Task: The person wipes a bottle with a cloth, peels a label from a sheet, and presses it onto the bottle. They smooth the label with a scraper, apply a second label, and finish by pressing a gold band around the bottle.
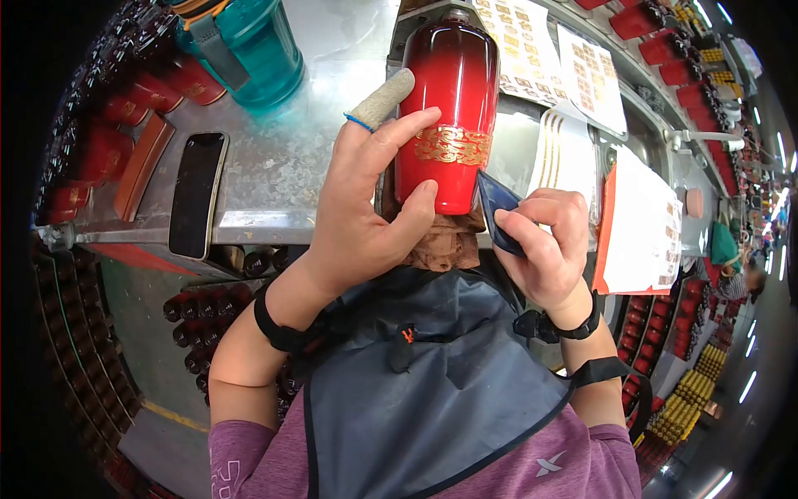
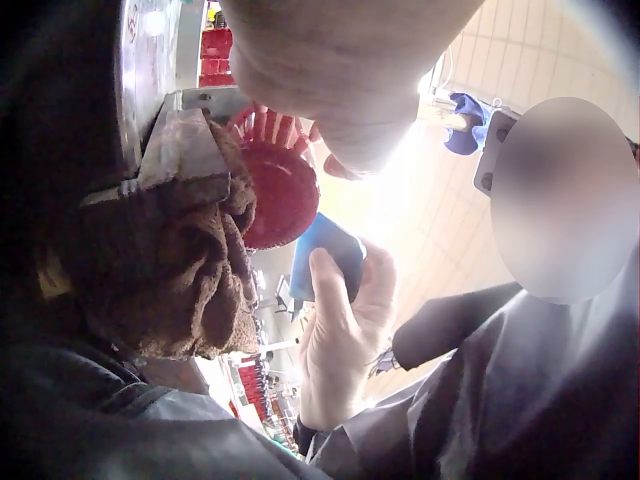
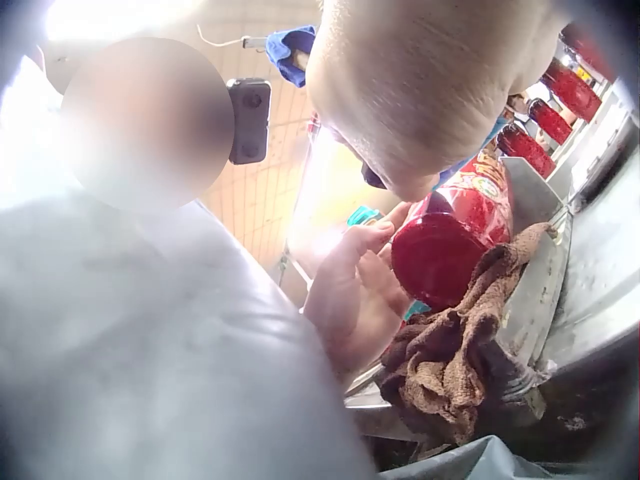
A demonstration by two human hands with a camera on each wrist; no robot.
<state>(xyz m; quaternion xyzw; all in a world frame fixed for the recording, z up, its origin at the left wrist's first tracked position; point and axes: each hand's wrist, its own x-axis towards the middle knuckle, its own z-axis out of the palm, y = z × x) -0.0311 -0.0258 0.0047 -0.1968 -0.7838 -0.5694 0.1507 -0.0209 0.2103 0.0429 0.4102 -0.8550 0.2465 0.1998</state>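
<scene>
A glossy red bottle (image 1: 449,91), dark toward its neck and banded with gold ornament (image 1: 453,145), lies on its side on a support at the bench edge. My left hand (image 1: 366,179) rests along its left side, one fingertip near the band and the thumb near the base. A cloth finger sleeve (image 1: 382,100) covers another finger. With thumb and fingers, my right hand (image 1: 549,241) pinches a flat blue scraper (image 1: 497,204), its corner right at the bottle's lower right side. Under the base hangs a brown cloth (image 3: 450,360).
Left on the metal bench are a phone (image 1: 198,195), a teal jug (image 1: 258,58) and several red bottles (image 1: 91,150). Sheets of gold decals (image 1: 519,50) lie at the back right. A white sheet on an orange folder (image 1: 640,224) overhangs the right edge.
</scene>
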